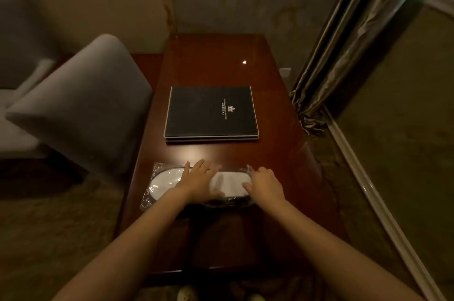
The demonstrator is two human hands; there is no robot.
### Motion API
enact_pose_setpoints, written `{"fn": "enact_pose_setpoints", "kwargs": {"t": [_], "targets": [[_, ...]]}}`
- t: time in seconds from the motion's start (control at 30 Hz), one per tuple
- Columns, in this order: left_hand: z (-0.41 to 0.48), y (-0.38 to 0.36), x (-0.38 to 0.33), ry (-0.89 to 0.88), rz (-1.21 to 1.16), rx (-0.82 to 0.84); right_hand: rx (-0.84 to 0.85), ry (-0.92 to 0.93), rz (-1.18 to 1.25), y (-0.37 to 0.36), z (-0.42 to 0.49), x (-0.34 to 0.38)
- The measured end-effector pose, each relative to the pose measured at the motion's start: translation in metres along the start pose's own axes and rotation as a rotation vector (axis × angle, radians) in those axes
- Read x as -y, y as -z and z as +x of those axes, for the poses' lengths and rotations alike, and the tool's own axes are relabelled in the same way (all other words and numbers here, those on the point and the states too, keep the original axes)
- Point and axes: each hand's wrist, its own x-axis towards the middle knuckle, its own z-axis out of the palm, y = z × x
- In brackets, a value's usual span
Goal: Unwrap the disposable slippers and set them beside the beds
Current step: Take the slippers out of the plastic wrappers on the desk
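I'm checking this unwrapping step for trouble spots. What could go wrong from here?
1. The slippers are still sealed in a clear wrapper. With the left hand lying flat and the right hand at the wrapper's end, a hard pull may tear the thin slippers too.
2. The table looks glossy, so the pack could slide toward the near edge and drop.
3. A sudden tear could knock the black folder just behind.

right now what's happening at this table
A person has both hands on a plastic-wrapped pair of white slippers lying on the wooden table. The left hand rests flat across the middle; the right hand works at the right end. The wrap is still on. A black folder lies behind.
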Motion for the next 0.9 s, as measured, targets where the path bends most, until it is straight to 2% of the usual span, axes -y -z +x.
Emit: {"fn": "enact_pose_setpoints", "kwargs": {"t": [0.1, 0.33, 0.53, 0.7, 0.8, 0.9], "targets": [[0.002, -0.010, 0.000, -0.042, 0.086, 0.010, -0.042, -0.051, 0.027, -0.011, -0.007, 0.001], [0.012, -0.023, 0.005, -0.064, 0.139, 0.059, -0.173, -0.017, 0.074, -0.033, -0.011, -0.005], [0.015, -0.029, 0.004, -0.057, 0.169, -0.035, -0.234, -0.038, 0.058, -0.038, -0.005, 0.000], [0.020, -0.026, 0.002, -0.061, 0.141, -0.048, -0.271, -0.027, 0.062, -0.041, 0.001, -0.002], [0.018, -0.020, 0.002, -0.080, 0.128, -0.072, -0.318, -0.058, 0.151, -0.038, 0.000, -0.006], [0.014, -0.012, 0.005, -0.070, 0.099, -0.117, -0.397, -0.136, 0.367, -0.029, -0.001, -0.007]]}}
